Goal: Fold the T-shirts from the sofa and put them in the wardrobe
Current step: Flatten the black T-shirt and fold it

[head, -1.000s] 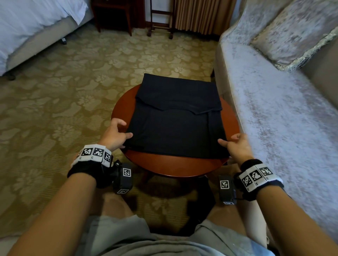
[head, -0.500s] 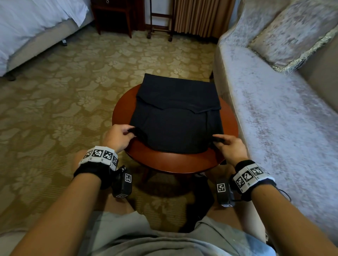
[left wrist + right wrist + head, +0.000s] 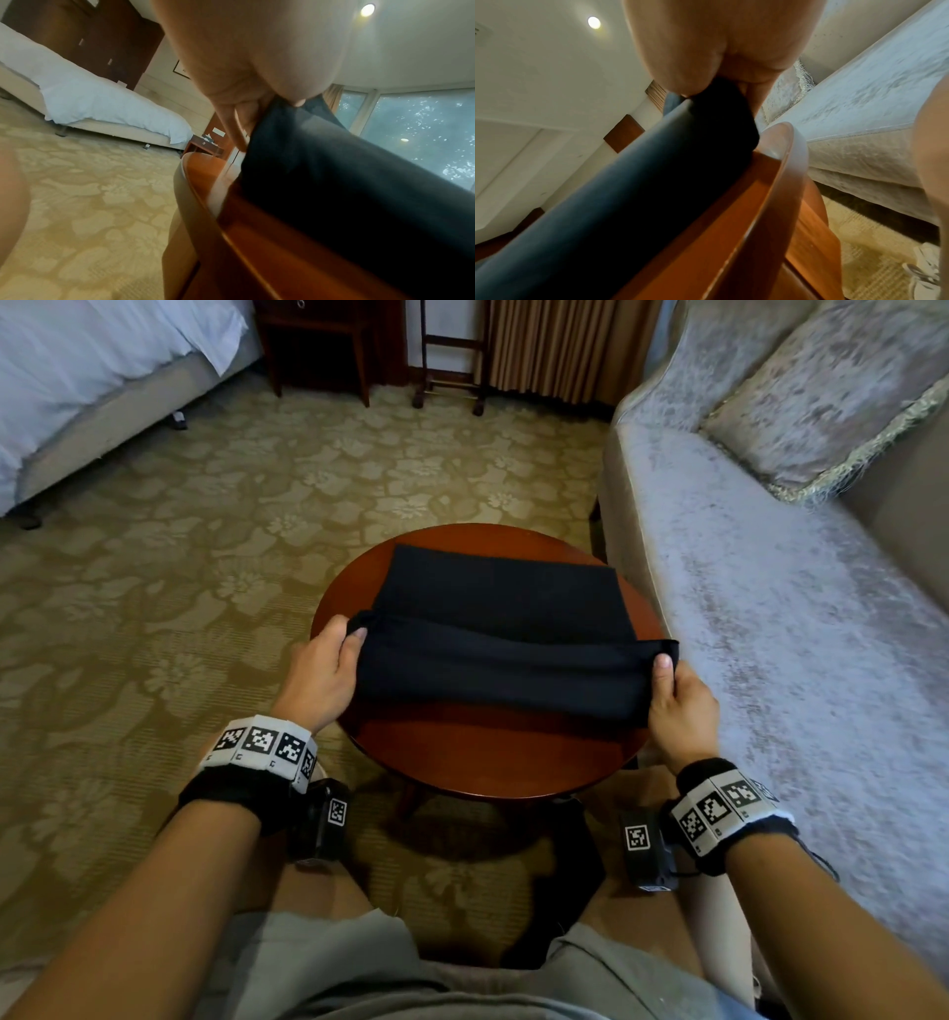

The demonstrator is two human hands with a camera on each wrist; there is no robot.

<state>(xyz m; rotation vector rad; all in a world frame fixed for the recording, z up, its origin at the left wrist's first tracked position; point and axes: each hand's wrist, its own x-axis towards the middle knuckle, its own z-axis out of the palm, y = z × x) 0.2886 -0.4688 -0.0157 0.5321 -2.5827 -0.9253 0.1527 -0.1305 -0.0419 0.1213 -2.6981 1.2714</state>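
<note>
A black T-shirt [image 3: 500,629] lies partly folded on the round wooden table [image 3: 482,762]. Its near edge is lifted off the tabletop and turned toward the far side. My left hand [image 3: 328,667] pinches the left corner of that raised edge, thumb on top. My right hand [image 3: 675,698] pinches the right corner the same way. In the left wrist view the left hand [image 3: 246,85] holds the dark T-shirt [image 3: 334,162] above the table [image 3: 257,233]. The right wrist view shows my right hand [image 3: 721,60] gripping the T-shirt [image 3: 654,172] over the table [image 3: 777,162] rim.
A pale velvet sofa [image 3: 770,588] with a cushion [image 3: 832,392] stands close on the right. A bed [image 3: 92,367] is at the far left, a dark wooden stand [image 3: 318,341] and a rack [image 3: 452,356] at the back. Patterned carpet [image 3: 179,557] surrounds the table.
Both hands took hold of the T-shirt's near corners and lifted the near edge up and away from me, folding it over. The T-shirt's far part has been drawn fully onto the table.
</note>
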